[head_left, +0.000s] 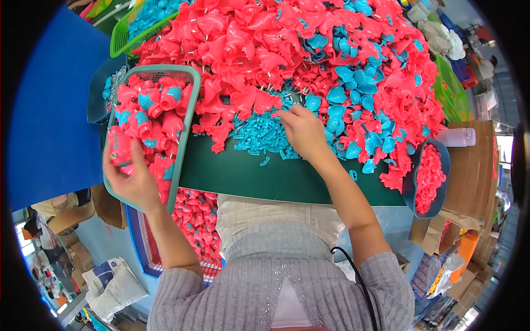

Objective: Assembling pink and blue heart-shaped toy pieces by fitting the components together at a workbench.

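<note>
My left hand [131, 179] is closed round a pink plastic toy part [120, 144], held above the near left side of a grey-green basket [196, 83]. Inside that basket lie several pink toy assemblies [172, 126] with blue patches. My right hand [305, 132] reaches to the heap of small blue plastic pieces [256, 135] in the middle of the table. Its thumb and forefinger are pinched together beside the pink shells, and what they hold, if anything, is too small to make out.
Loose pink shells [243, 41] and blue cups [359, 77] cover most of the green table [232, 176]. A dish of metal pins [99, 99] stands left, a bowl of pink rings [430, 179] right. Below the table edge is a crate of pink parts [196, 220].
</note>
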Demonstrator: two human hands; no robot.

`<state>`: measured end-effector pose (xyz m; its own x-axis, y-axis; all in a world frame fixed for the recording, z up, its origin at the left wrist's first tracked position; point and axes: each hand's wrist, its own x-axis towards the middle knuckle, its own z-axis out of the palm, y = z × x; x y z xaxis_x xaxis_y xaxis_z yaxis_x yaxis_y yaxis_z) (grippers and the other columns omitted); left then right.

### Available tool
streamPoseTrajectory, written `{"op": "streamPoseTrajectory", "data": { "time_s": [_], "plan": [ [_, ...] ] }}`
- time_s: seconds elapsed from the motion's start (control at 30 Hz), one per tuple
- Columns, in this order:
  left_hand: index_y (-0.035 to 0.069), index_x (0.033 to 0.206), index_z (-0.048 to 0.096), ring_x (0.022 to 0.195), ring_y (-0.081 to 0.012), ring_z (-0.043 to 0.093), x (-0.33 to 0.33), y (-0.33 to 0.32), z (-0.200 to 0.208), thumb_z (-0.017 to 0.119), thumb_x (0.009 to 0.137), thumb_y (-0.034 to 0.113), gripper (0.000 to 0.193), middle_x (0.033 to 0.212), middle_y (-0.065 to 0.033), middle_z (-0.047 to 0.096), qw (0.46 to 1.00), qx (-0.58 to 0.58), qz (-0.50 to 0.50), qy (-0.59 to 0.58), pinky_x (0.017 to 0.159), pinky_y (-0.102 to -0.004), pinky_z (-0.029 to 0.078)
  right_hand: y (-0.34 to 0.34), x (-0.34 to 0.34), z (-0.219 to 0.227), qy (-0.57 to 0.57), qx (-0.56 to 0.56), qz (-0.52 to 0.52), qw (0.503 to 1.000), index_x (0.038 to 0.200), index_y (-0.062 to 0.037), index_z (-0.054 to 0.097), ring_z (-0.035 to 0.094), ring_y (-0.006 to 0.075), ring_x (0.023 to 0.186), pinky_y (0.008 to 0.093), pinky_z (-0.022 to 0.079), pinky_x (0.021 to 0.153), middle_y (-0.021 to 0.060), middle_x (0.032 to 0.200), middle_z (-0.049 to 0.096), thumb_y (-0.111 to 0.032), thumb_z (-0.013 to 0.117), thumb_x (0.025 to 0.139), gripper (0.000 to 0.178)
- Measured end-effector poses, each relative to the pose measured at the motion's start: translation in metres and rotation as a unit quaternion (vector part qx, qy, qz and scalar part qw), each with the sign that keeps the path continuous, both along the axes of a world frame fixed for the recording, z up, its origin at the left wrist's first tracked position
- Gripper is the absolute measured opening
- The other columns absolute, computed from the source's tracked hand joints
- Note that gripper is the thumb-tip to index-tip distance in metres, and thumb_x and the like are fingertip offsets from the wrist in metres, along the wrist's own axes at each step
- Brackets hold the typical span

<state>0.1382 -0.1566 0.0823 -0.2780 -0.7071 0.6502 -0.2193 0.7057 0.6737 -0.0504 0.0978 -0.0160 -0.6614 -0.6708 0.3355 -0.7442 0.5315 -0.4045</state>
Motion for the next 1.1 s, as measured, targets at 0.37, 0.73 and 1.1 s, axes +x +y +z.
{"op": "streamPoseTrajectory", "data": {
  "time_s": [0.37, 0.73, 1.1],
  "plan": [
    [0.010, 0.125, 0.053, 0.108, -0.0360, 0.056, 0.017, -0.081, 0.011, 0.052, 0.085, 0.057, 0.061, 0.124, -0.0167, 0.056, 0.878, 0.078, 0.207, -0.425, 0.086, -0.0440, 0.046, -0.001, -0.020, -0.003, -0.066, -0.041, 0.035, 0.996, 0.081, -0.0045, 0.061, 0.061, 0.0298, 0.071, 0.0386, 0.049, 0.060, 0.0103, 0.077, 0.059, -0.006, 0.064, 0.076, 0.006],
    [-0.002, 0.128, 0.048, 0.119, -0.0341, 0.049, 0.017, -0.098, -0.023, 0.056, 0.091, 0.038, 0.055, 0.129, -0.0224, 0.050, 0.953, -0.019, 0.039, -0.301, 0.098, -0.0368, 0.038, 0.122, -0.003, 0.061, -0.165, -0.112, -0.046, 0.979, 0.100, -0.0007, 0.064, 0.063, 0.0148, 0.071, 0.0247, 0.048, 0.060, 0.0091, 0.085, 0.065, 0.003, 0.063, 0.076, 0.024],
    [0.002, 0.120, 0.057, 0.109, -0.0276, 0.057, 0.017, -0.083, 0.002, 0.061, 0.089, 0.030, 0.042, 0.118, -0.0155, 0.060, 0.981, -0.057, 0.068, -0.173, 0.091, -0.0328, 0.043, 0.311, -0.197, 0.166, 0.294, 0.224, -0.273, 0.888, 0.112, -0.0078, 0.059, 0.061, 0.0371, 0.088, 0.0436, 0.050, 0.073, 0.0148, 0.103, 0.063, -0.014, 0.057, 0.084, 0.029]
  ]
}}
